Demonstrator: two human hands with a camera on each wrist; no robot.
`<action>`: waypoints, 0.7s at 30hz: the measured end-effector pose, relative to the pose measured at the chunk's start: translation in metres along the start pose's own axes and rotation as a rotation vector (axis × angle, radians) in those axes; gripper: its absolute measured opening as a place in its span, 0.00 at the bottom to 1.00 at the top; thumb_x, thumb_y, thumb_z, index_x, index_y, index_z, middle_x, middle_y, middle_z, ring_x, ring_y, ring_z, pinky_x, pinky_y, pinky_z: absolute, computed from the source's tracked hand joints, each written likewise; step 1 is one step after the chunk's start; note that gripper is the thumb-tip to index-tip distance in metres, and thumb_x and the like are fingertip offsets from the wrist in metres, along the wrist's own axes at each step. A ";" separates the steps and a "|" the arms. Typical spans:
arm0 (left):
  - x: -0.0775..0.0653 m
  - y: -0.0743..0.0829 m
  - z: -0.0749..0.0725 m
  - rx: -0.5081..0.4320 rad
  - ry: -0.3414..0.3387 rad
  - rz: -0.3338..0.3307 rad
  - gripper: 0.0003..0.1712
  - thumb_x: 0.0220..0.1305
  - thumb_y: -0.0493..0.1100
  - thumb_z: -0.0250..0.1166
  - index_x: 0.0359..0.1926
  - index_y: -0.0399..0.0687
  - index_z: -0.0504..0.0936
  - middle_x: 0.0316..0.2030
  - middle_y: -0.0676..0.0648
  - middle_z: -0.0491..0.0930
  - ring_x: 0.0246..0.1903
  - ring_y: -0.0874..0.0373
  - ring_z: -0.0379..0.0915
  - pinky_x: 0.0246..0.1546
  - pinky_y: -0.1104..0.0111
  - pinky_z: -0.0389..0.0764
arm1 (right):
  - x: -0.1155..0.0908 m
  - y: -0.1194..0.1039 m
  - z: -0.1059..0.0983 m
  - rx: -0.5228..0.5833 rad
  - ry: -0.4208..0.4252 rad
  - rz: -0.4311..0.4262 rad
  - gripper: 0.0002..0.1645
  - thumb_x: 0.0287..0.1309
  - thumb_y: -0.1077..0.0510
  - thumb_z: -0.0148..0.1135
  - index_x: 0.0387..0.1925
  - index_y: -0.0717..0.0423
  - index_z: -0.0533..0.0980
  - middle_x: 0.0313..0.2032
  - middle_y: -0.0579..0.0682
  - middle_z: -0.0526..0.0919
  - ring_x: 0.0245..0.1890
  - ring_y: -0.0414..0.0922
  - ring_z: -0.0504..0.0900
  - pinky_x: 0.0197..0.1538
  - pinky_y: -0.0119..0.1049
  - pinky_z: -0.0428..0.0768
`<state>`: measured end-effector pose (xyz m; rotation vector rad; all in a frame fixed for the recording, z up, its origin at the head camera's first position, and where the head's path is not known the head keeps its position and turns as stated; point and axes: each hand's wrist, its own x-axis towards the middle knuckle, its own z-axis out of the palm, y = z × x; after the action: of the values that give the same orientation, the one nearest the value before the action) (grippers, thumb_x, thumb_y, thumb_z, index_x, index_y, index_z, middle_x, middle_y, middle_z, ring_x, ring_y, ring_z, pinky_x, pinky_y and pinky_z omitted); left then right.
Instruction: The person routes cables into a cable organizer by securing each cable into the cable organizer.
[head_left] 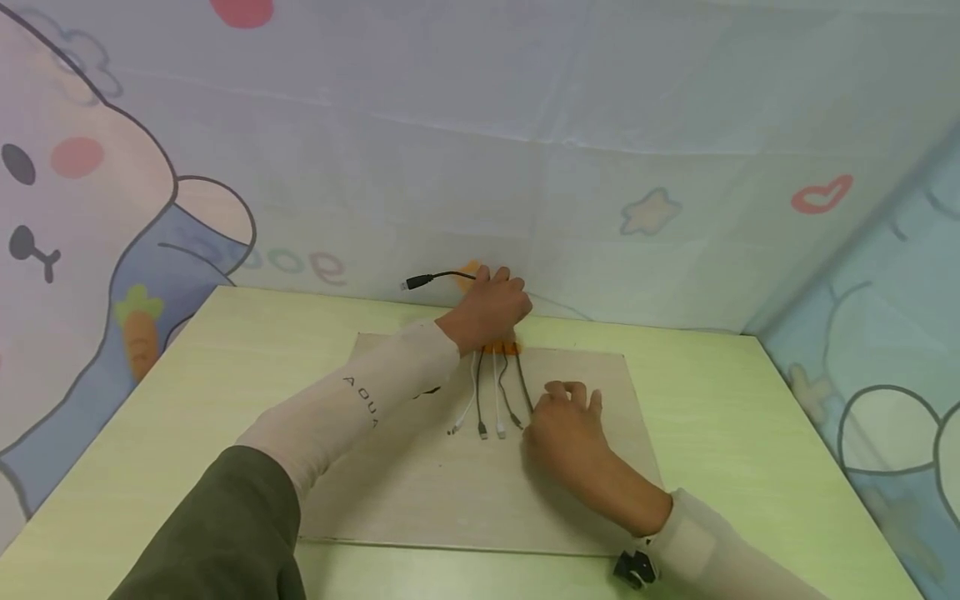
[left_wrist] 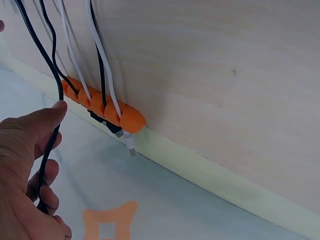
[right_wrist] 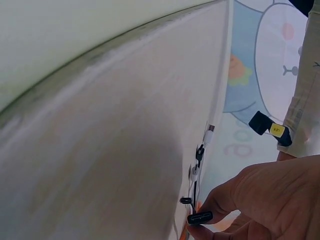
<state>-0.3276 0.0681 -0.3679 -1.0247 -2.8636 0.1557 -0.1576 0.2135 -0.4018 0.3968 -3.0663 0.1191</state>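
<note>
At the board's far edge sits an orange cable holder (left_wrist: 131, 120) with several black and white cables in its slots. My left hand (head_left: 491, 308) grips a black cable (left_wrist: 48, 150) beside the holder's end, thumb and curled fingers around it. From that hand a length with a black USB plug (head_left: 417, 282) sticks out to the left. My right hand (head_left: 570, 429), nearer the board's middle, pinches the flat black connector (right_wrist: 200, 218) of a black cable running toward the holder. A white USB plug (head_left: 501, 431) and other plugs lie left of the right hand.
The pale board (head_left: 420, 500) lies on a light yellow-green table (head_left: 720, 417). Behind the table hangs a printed cloth backdrop (head_left: 450, 167), and another side of it stands at the right. A black wrist device (head_left: 636, 569) is at the right cuff.
</note>
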 end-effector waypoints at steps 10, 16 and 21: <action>0.002 -0.001 0.000 0.024 -0.018 0.022 0.21 0.74 0.49 0.78 0.28 0.56 0.75 0.40 0.50 0.77 0.42 0.51 0.58 0.50 0.56 0.53 | 0.000 -0.003 0.002 0.012 0.004 -0.019 0.17 0.68 0.60 0.74 0.41 0.75 0.85 0.65 0.70 0.85 0.69 0.74 0.78 0.70 0.82 0.75; 0.005 -0.001 0.001 -0.002 -0.050 0.010 0.22 0.78 0.44 0.75 0.27 0.55 0.73 0.39 0.50 0.76 0.43 0.51 0.59 0.51 0.56 0.52 | -0.002 -0.006 0.003 0.014 0.011 -0.034 0.17 0.69 0.60 0.73 0.40 0.76 0.85 0.64 0.70 0.85 0.68 0.74 0.79 0.70 0.81 0.76; 0.005 0.000 0.002 0.020 -0.032 0.011 0.25 0.84 0.41 0.66 0.25 0.56 0.70 0.35 0.52 0.71 0.42 0.52 0.58 0.51 0.57 0.53 | -0.002 -0.007 0.005 0.022 0.022 -0.039 0.16 0.68 0.61 0.73 0.39 0.76 0.85 0.63 0.70 0.85 0.67 0.74 0.80 0.70 0.80 0.76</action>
<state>-0.3313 0.0713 -0.3699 -1.0444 -2.8791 0.2032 -0.1542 0.2073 -0.4066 0.4534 -3.0364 0.1553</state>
